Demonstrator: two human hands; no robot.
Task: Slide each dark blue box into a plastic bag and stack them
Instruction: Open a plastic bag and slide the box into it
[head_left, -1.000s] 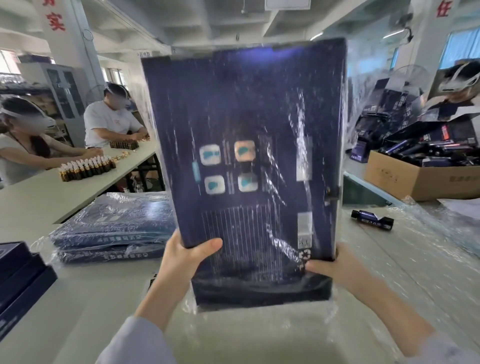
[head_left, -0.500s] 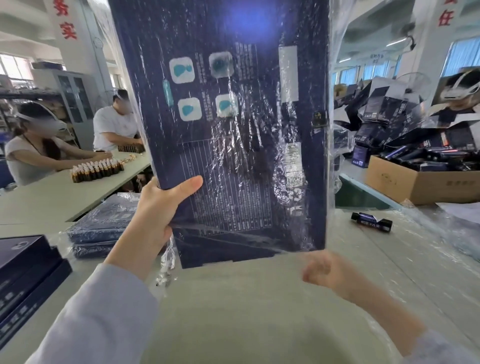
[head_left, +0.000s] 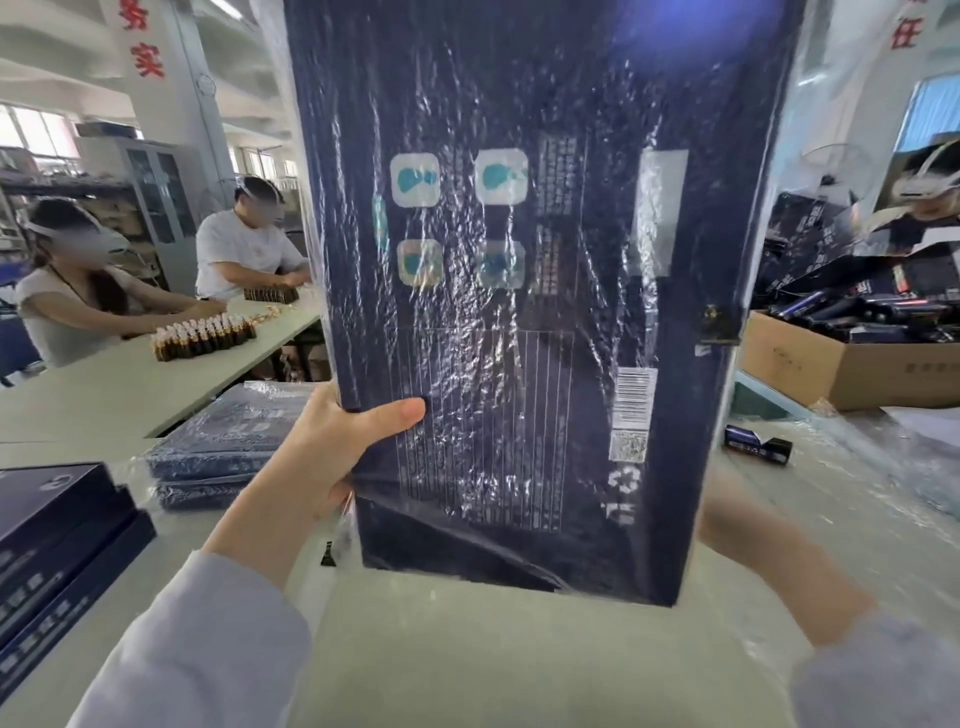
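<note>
A large dark blue box (head_left: 519, 260), wrapped in a crinkled clear plastic bag, stands upright in the air in front of me, its printed back toward me. My left hand (head_left: 332, 457) grips its lower left edge, thumb laid across the front. My right hand (head_left: 737, 525) is blurred at the box's lower right edge, its fingers hidden behind the box and plastic. A stack of bagged dark blue boxes (head_left: 223, 447) lies on the table to the left. Unbagged dark blue boxes (head_left: 52, 525) are piled at the near left.
The pale table (head_left: 493, 649) runs under the box. A small dark carton (head_left: 756, 446) lies to the right, loose clear plastic (head_left: 883, 478) around it. A cardboard box (head_left: 831, 369) of dark items stands at the right. Two people sit at the left table with small bottles (head_left: 202, 335).
The box came down after being lifted high, and its bottom edge sits lower in view. My right hand, free below it half a second ago, has moved up to its lower right edge.
</note>
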